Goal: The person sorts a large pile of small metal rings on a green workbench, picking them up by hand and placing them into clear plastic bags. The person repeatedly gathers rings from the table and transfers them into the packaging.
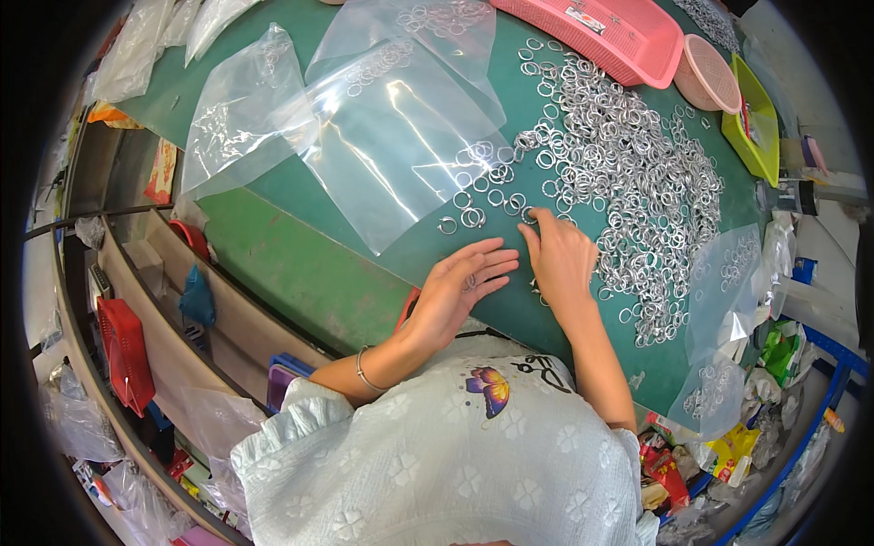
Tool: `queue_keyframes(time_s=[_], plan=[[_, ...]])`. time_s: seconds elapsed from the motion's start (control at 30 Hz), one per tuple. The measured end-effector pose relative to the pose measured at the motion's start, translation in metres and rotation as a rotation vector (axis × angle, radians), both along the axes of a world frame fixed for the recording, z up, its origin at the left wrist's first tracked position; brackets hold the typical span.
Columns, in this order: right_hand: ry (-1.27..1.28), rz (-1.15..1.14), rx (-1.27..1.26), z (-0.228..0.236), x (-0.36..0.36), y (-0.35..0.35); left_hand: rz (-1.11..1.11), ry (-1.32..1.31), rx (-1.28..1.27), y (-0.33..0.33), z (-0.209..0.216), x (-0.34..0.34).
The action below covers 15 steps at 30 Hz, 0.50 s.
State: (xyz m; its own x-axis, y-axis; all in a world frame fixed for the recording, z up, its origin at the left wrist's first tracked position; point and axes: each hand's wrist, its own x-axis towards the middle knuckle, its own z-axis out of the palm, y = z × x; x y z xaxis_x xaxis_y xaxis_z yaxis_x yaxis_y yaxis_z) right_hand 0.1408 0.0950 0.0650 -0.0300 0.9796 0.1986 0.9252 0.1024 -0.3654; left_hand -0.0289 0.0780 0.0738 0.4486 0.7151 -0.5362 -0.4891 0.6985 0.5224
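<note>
My right hand [561, 262] is at the near edge of a large heap of silver metal rings [628, 155]. Its thumb and forefinger close on a metal ring [528, 217] at the table surface. Just to the left, my left hand [460, 287] is half cupped, palm turned toward the right hand, with its fingers stretched out. What looks like a small ring shows against its palm. Several loose rings [472, 217] lie beyond the fingertips. A clear plastic bag [373, 173] lies flat past my left hand, with some rings by its right edge.
More clear bags [241, 118] lie at the far left, and a bag with rings [715, 391] at the right edge. Behind the heap stand a pink basket [610, 36], a round pink sieve [710, 77] and a yellow-green tray [754, 127]. Shelves with a red basket [126, 355] flank my left.
</note>
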Motion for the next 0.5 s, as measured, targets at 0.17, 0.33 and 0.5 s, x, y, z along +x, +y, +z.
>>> queue_keyframes(time_s=[0.17,0.33,0.5], plan=[[0.212,0.057,-0.154,0.008,-0.001,-0.016,0.042,-0.022,-0.021,-0.003,0.000,-0.003],[0.297,-0.022,-0.241,0.029,-0.009,-0.002,0.035,-0.117,-0.043,-0.003,-0.004,-0.001],[0.121,-0.022,0.074,-0.015,-0.009,0.018,-0.121,-0.023,-0.122,-0.001,0.002,-0.004]])
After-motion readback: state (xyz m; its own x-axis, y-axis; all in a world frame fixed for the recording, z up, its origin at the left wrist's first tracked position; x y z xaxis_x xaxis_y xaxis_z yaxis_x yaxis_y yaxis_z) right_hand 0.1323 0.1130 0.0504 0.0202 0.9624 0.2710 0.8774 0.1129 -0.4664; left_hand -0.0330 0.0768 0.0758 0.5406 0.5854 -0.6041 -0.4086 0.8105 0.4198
